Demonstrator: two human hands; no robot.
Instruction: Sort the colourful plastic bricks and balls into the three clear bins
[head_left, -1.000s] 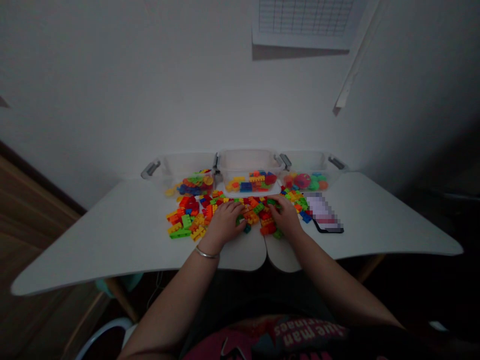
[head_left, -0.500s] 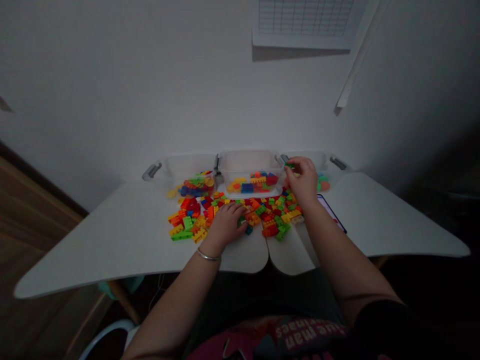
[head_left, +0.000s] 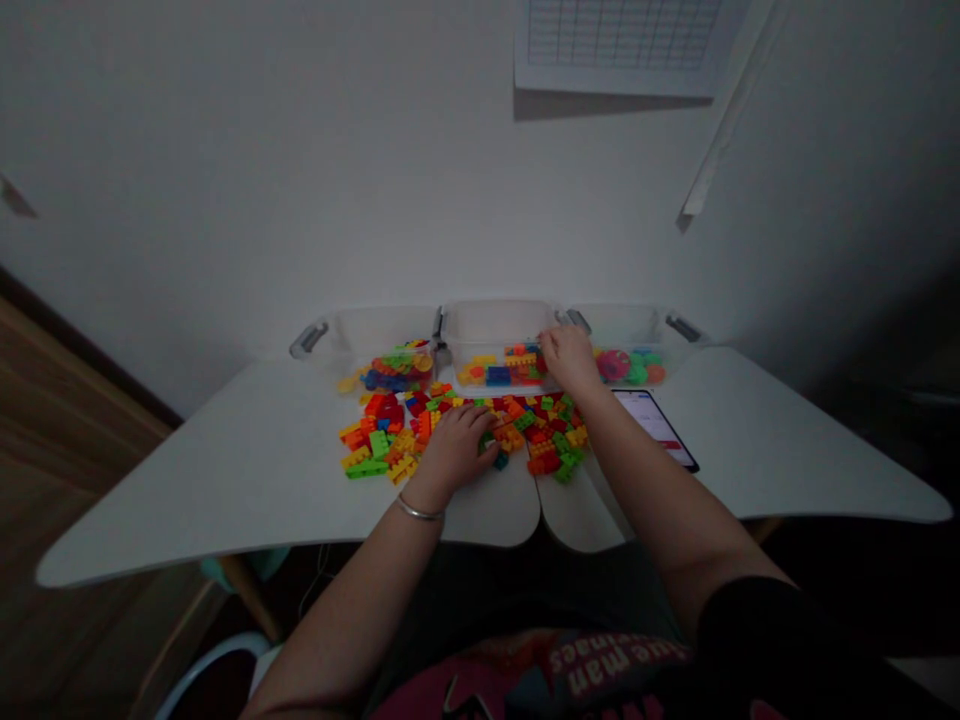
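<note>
We see that the right hand (head_left: 568, 358) has shifted from above the right tub (head_left: 619, 320) to the right end of the middle tub (head_left: 501, 322), so the work is now at the bricks in there. Its fingers look drawn together (we cannot tell whether they hold anything), while the left hand (head_left: 456, 447) stays at the brick pile (head_left: 553, 432) on the table (head_left: 255, 450), thumb apart, grip unclear.

- Three clear plastic bins (head_left: 499, 325)
- One left hand (head_left: 456, 447), one right hand (head_left: 571, 358)
- One phone (head_left: 654, 428)
- One bracelet (head_left: 418, 513)
- One gridded sheet (head_left: 622, 45)
- Dozens of loose toy bricks (head_left: 403, 443), too jumbled for an exact count
</note>
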